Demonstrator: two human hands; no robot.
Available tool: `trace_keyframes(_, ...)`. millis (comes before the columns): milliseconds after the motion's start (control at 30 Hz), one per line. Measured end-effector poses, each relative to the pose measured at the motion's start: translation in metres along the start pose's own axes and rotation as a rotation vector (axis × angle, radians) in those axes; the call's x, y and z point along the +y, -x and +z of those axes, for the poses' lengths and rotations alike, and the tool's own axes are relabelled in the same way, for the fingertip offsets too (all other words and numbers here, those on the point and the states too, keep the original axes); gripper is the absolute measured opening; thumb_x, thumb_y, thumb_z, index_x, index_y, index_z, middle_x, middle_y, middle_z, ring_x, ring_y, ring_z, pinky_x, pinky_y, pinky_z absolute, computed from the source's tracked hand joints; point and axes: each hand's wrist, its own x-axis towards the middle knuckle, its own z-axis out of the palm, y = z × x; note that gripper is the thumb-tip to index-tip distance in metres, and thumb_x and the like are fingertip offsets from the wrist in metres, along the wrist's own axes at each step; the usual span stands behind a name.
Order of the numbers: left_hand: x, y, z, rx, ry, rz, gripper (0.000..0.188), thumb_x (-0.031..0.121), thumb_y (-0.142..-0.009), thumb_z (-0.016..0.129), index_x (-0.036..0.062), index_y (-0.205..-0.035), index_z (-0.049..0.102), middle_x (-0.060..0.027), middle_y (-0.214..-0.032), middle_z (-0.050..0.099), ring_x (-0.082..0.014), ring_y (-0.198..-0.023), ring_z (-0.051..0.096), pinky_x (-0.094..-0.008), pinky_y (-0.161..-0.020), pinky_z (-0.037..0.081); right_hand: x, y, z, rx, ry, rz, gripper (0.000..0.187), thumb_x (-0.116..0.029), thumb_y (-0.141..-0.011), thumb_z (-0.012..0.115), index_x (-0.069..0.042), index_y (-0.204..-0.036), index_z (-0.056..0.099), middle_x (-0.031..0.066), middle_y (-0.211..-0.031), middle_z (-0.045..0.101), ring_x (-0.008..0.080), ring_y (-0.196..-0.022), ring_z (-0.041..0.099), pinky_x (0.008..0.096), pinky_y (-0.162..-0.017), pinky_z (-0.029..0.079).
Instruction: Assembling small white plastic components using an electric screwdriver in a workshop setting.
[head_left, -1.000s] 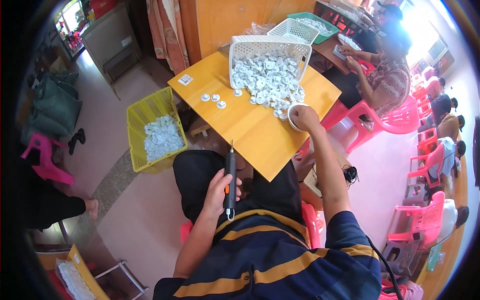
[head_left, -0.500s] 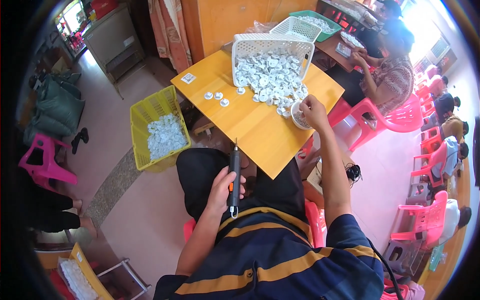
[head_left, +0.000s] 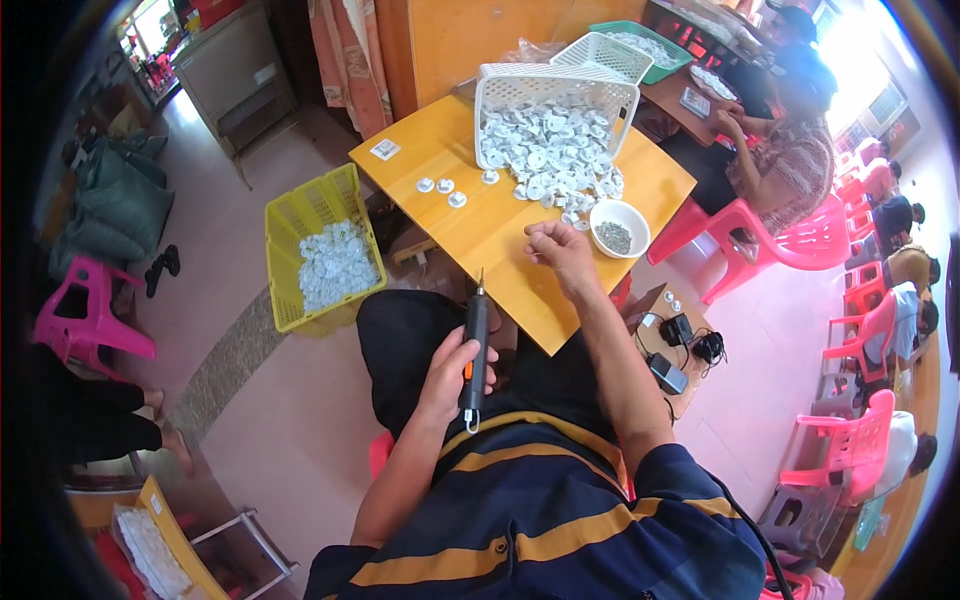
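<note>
Lying at left of centre, the yellow crate (head_left: 280,250) has thin perforated walls and carries pale plastic pieces (head_left: 337,265); they look light and stiff. Three small white discs (head_left: 445,187) sit near the tabletop's left corner, probably best lifted by their edges, as smooth plastic may slip.

Your left hand (head_left: 447,378) is wrapped around the dark pen-shaped electric screwdriver (head_left: 477,350) at lower centre, its bit (head_left: 481,282) pointing up the frame. It should feel rigid and the heaviest item here; the barrel is the place to hold, clear of the slim bit.

At upper centre, the white lattice basket (head_left: 555,74) leans on its side, a heap of white plastic parts (head_left: 550,140) spilling from it, likely hard and easy to scatter.

Your right hand (head_left: 567,258) is over the table (head_left: 450,226) with fingertips drawn together; you cannot tell from this view whether they pinch anything. Just right of it, the white bowl (head_left: 641,241) holds tiny grey metal pieces (head_left: 613,237), probably screws, small enough to need a fingertip pinch.
</note>
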Motion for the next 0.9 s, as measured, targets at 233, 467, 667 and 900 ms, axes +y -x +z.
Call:
trace_keyframes(233,0.0,0.004,0.004,-0.034,-0.072,0.018,0.039,0.021,-0.102,0.052,0.0068,-0.137,0.046,-0.0075,-0.096,0.065,-0.0133,-0.069,0.065,-0.0271,-0.058,0.055,0.02,0.002,0.027,0.021,-0.256,0.098,0.012,-0.007,-0.096,0.065,-0.005,-0.108,0.064,0.0021,-0.091,0.066,0.012,-0.078,0.064,0.0247,-0.07,0.053)
trace_keyframes(467,0.001,0.004,0.005,-0.043,-0.142,-0.005,0.051,0.018,-0.099,0.055,0.0081,-0.147,0.04,-0.0061,-0.098,0.064,-0.0107,-0.069,0.062,-0.026,-0.059,0.053,0.02,0.005,0.033,-0.088,-0.322,0.159,0.012,-0.004,-0.095,0.064,-0.004,-0.107,0.064,0.0036,-0.091,0.066,0.0129,-0.078,0.065,0.0242,-0.068,0.054)
trace_keyframes(667,0.001,0.004,0.003,-0.041,-0.159,0.011,0.053,0.017,-0.098,0.056,0.0078,-0.148,0.039,-0.0058,-0.097,0.063,-0.0105,-0.068,0.061,-0.0257,-0.06,0.053,0.022,0.008,0.037,-0.125,-0.335,0.19,0.011,-0.002,-0.093,0.065,-0.002,-0.104,0.065,0.0053,-0.088,0.068,0.015,-0.078,0.068,0.0246,-0.068,0.056)
trace_keyframes(900,0.0,0.003,0.003,-0.025,-0.175,0.0,0.051,0.017,-0.099,0.055,0.0073,-0.147,0.04,-0.0063,-0.096,0.063,-0.0113,-0.068,0.061,-0.0257,-0.06,0.053,0.02,0.013,0.04,-0.143,-0.307,0.202,0.012,-0.001,-0.092,0.065,-0.001,-0.104,0.065,0.0065,-0.087,0.068,0.0152,-0.076,0.067,0.0249,-0.069,0.057)
